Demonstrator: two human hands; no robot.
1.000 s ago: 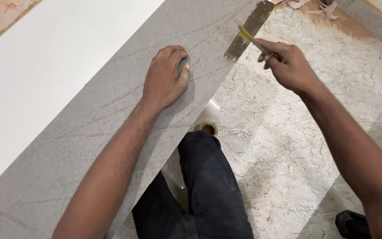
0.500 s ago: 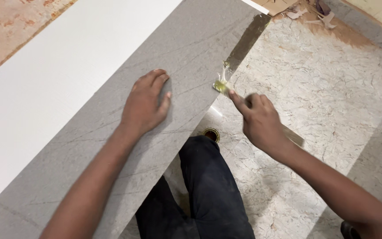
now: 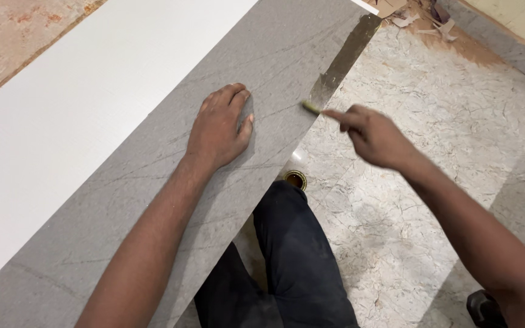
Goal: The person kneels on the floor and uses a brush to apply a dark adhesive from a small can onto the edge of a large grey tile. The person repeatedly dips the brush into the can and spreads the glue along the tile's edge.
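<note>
Left hand [image 3: 219, 129] spread flat, pressing long grey stone-patterned laminate board [image 3: 153, 182]. Right hand [image 3: 375, 135] at three o'clock, pinching small yellow-green brush [image 3: 311, 107] against board's glue-darkened edge. Brass floor drain [image 3: 295, 180] at six o'clock on marble floor [image 3: 432, 140].

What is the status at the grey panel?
Left hand flat on grey panel. Right hand holds brush at panel's edge. Nothing in the way.

Matt grey stone-look laminate sheet [image 3: 153, 182], glossy marble floor [image 3: 408, 200].
</note>
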